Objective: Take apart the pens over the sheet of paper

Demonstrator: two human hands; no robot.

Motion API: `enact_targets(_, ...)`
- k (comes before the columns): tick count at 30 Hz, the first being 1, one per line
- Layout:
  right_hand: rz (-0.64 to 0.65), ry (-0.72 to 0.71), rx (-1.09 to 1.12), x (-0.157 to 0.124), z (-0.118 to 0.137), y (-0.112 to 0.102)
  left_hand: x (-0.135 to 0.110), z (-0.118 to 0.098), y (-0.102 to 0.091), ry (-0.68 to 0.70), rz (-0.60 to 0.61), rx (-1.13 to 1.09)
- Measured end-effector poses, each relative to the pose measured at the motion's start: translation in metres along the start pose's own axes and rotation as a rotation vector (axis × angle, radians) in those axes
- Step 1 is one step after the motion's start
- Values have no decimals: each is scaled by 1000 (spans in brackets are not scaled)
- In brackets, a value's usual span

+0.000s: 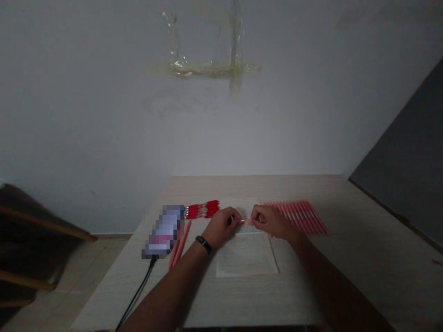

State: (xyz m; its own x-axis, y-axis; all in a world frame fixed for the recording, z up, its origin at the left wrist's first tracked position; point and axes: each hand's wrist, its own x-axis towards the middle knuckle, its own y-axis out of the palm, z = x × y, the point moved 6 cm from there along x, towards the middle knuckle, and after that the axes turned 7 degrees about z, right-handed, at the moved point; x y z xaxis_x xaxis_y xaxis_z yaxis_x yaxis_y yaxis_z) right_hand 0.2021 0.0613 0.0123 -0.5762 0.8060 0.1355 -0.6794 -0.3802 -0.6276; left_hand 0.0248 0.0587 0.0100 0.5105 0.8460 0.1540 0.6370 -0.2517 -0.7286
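Honestly, the left hand [221,226] and right hand [270,220] are pinching their fingers together on a small pink piece [249,222], and a loose grip is risking a slip onto the paper sheet [246,258].

On the pale wood-grain table [346,203] lies a white paper sheet [245,256]. To its right, pink-and-white pencils [297,216] fan out in a neat row; to its left sit a red bundle of pencils [202,210], two loose pink pencils [179,245], and a phone [163,230] with a black cable [138,290].
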Motion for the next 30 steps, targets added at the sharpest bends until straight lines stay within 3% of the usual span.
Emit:
enact_targets(22,-51,-53,59,6,2,16,-1,-3,2,25,7,-17)
enact_targets(30,-59,-78,-41,6,5,17,-1,-5,2,50,21,-60)
